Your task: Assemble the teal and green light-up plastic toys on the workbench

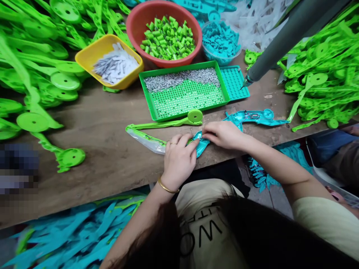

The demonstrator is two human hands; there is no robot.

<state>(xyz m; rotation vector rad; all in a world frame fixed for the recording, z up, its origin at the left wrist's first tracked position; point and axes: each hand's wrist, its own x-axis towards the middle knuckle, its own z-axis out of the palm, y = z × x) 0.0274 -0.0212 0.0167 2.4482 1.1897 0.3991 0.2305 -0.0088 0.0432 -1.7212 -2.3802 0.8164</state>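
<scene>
While fingers hold blue plastic, the blade slants forward-left.

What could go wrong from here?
The teal piece that the left hand and right hand touch lies near the edge of the table; it could slip off. The dark tool reaches down near the green tray; a bump might spill the loose metal pieces inside.

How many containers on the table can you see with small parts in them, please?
4: the yellow tub towards the left, the red basin beside it, the clear bowl right of that, and the green tray in front. Others may be hidden.
</scene>
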